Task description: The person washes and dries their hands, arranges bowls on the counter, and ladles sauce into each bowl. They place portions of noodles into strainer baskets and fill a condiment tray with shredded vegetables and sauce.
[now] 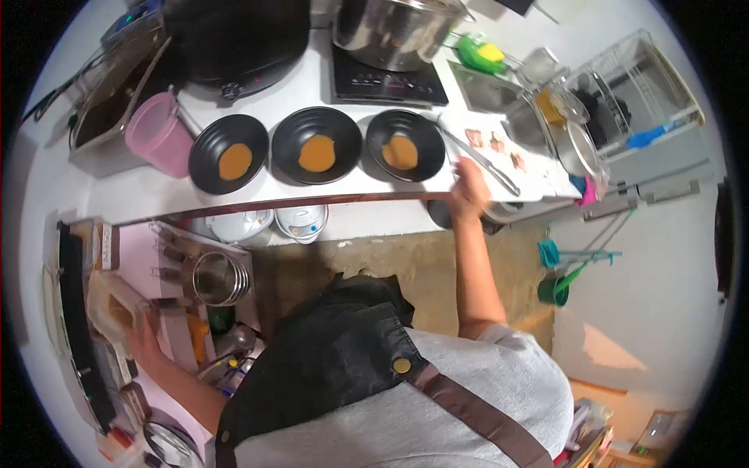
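Observation:
Three black bowls, the left [204,160], the middle [290,158] and the right [427,160], stand in a row on the white counter, each with brown liquid inside. My right hand [470,191] is at the counter's front edge, just right of the third bowl and beside a white board [538,175]. Its fingers are blurred. On the board lie a long knife [493,170] and several small pieces of meat [497,143]. Far to the left, my left hand [142,335] is against or beside a clear plastic container [105,300]; its fingers are smeared and their grip is unclear.
A pink pitcher [158,136] stands left of the bowls. Behind them are a large black cooker [238,47] and a steel pot [394,35] on an induction hob [382,84]. A dish rack [640,86] is at the right. Stacked steel bowls [218,279] sit at lower left.

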Demonstrator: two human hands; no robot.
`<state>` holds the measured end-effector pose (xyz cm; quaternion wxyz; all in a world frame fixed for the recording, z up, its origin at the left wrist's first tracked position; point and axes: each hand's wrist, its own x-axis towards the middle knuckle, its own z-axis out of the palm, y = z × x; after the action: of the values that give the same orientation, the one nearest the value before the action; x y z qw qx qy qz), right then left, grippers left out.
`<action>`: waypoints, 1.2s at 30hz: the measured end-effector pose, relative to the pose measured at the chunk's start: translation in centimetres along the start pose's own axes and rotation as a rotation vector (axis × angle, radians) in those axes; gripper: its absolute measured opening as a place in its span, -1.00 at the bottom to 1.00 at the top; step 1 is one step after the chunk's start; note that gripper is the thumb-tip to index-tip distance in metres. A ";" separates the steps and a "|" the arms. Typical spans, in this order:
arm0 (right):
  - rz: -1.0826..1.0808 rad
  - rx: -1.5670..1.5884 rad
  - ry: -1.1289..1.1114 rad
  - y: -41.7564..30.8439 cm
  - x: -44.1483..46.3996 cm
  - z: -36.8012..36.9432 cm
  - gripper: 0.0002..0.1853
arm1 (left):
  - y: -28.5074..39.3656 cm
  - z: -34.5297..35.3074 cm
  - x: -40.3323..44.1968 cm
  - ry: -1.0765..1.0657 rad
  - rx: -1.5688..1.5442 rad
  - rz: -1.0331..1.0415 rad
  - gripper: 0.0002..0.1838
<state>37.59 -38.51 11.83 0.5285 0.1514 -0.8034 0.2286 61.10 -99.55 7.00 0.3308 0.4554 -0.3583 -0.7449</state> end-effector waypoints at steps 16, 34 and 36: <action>1.441 0.963 0.482 35.4 4.9 0.5 -0.87 | -2.9 -2.7 -7.8 0.591 -0.613 -0.139 -0.30; 0.965 -0.306 0.274 53.4 11.8 10.8 -0.76 | -5.1 -2.0 -11.6 0.597 0.731 0.834 -0.62; 0.654 -0.117 0.393 43.6 18.0 10.2 -0.74 | -2.2 -1.9 -9.5 0.691 0.631 0.623 -0.60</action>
<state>1.39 -6.86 15.93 0.5792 -0.1899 -0.7045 0.3635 65.94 -91.02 8.70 0.4810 0.6223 -0.5524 -0.2761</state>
